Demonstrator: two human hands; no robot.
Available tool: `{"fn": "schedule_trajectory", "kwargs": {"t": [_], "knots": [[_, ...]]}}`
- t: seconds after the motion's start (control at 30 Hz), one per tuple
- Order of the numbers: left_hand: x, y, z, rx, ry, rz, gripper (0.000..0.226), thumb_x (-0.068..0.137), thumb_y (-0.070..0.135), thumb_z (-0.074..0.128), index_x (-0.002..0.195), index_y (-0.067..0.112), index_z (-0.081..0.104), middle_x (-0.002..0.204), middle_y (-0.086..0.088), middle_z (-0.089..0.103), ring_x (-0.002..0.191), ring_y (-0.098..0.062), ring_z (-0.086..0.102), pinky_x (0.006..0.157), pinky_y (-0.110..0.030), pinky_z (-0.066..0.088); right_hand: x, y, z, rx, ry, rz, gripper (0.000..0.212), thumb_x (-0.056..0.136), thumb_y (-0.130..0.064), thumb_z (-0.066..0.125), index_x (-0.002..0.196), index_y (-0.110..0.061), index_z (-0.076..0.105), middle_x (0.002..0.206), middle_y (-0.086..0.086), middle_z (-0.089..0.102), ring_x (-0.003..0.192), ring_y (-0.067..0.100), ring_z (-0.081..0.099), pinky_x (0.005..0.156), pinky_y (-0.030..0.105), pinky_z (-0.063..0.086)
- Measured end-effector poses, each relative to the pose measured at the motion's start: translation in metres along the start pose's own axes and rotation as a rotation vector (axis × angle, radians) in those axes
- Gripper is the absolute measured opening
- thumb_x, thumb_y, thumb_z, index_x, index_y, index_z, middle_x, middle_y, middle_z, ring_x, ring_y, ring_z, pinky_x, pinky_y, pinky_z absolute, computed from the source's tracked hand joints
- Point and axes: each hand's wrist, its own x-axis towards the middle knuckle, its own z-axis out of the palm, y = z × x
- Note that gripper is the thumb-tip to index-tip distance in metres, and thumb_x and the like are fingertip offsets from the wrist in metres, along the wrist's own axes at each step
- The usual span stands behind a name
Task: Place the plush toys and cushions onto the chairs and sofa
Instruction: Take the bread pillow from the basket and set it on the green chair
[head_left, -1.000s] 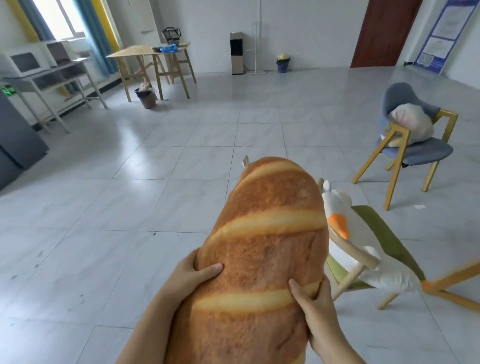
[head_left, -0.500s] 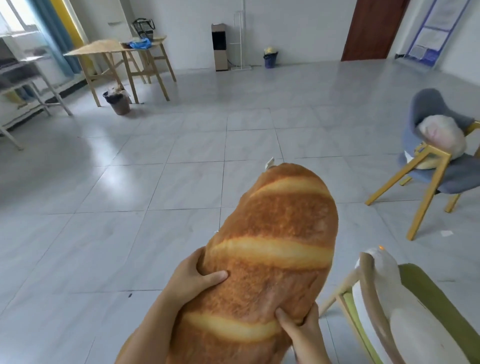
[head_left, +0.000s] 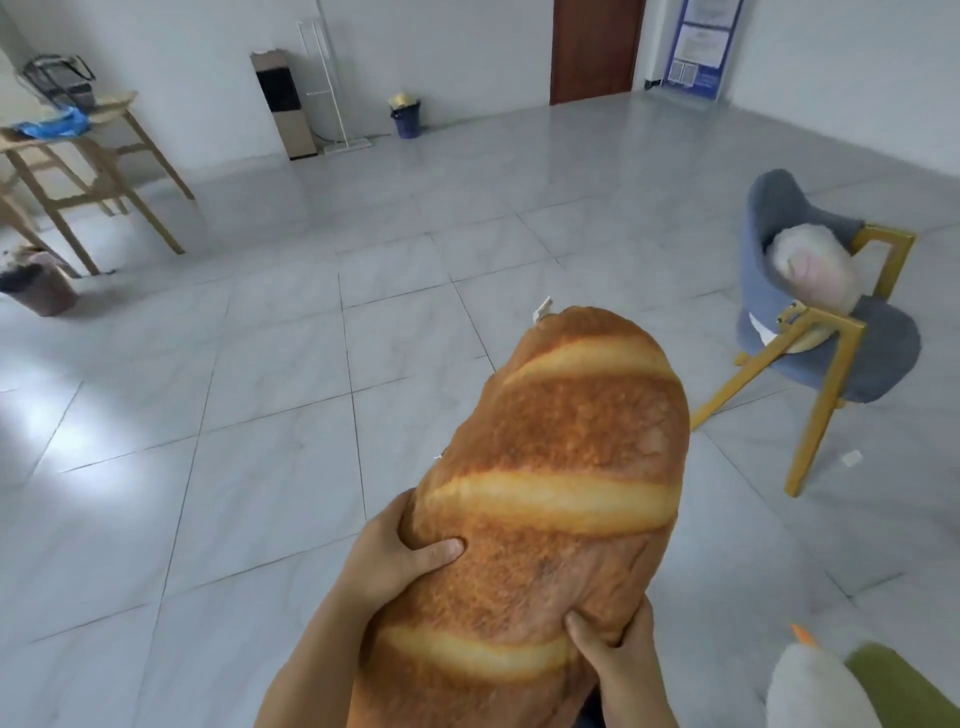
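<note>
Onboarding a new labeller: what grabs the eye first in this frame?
A huge bread-shaped cushion fills the centre foreground, gripped by the left hand and right hand. To the right stands a grey chair with yellow legs, a pale plush toy on its seat.

The room was evenly bright with soft daylight; pale glare patches lay on the glossy floor tiles (head_left: 78, 431) at the left. Shadows were faint, only a soft one under the blue chair (head_left: 831, 332). Wide-angle bending curved the walls and tile lines near the edges. Motion blur smeared the wooden table (head_left: 93, 171) and the chair's plush, while the bread cushion (head_left: 561, 467) stayed fairly sharp
</note>
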Motion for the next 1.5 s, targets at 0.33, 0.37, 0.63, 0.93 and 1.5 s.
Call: {"fn": "schedule_trajectory", "kwargs": {"t": [0.33,0.37,0.63,0.93,1.5], "knots": [[0.266,0.127,0.01,-0.084,0.064,0.053,0.068,0.031,0.057,0.066,0.096,0.044,0.048,0.099,0.017,0.062,0.093,-0.002,0.058,0.073,-0.021,0.045,0.249,-0.199,0.018,-0.066,-0.006,-0.16,0.14,-0.003,-0.054,0.081,0.125,-0.018,0.036,0.105,-0.009,0.051,0.106,0.023,0.049,0.099,0.05,0.042],[0.29,0.135,0.014,-0.087,0.059,0.062,0.072,0.031,0.057,0.066,0.1,0.041,0.049,0.098,0.017,0.062,0.092,-0.001,0.058,0.071,-0.018,0.045,0.271,-0.213,0.017,-0.067,-0.011,-0.152,0.135,0.003,-0.047,0.082,0.127,-0.017,0.036,0.104,-0.013,0.051,0.105,0.022,0.05,0.098,0.049,0.042],[0.536,0.241,0.034,-0.078,-0.11,0.198,0.072,0.04,0.066,0.064,0.106,0.04,0.05,0.105,0.017,0.063,0.099,-0.004,0.06,0.084,-0.025,0.047,0.467,-0.357,0.018,-0.117,0.121,-0.275,0.073,0.051,-0.023,0.078,0.112,-0.019,0.038,0.095,-0.013,0.05,0.085,0.01,0.052,0.075,0.032,0.046],[0.821,0.385,0.05,0.411,-0.505,0.139,0.035,0.084,0.054,0.047,0.093,0.025,0.064,0.099,0.005,0.066,0.097,-0.015,0.062,0.089,-0.029,0.046,0.626,-0.471,-0.009,-0.484,-0.182,-0.094,0.07,0.058,-0.068,0.067,0.114,-0.031,0.043,0.109,-0.01,0.062,0.106,0.007,0.059,0.092,0.028,0.049],[1.169,0.517,0.239,0.779,-0.924,0.028,0.051,0.075,0.064,0.038,0.12,0.043,0.048,0.12,0.018,0.056,0.112,-0.004,0.05,0.097,-0.023,0.036,1.076,-0.749,-0.15,-1.494,-0.306,0.263,0.066,0.076,-0.07,0.041,0.121,-0.023,0.046,0.118,0.0,0.055,0.114,0.021,0.047,0.112,0.053,0.014]]}}
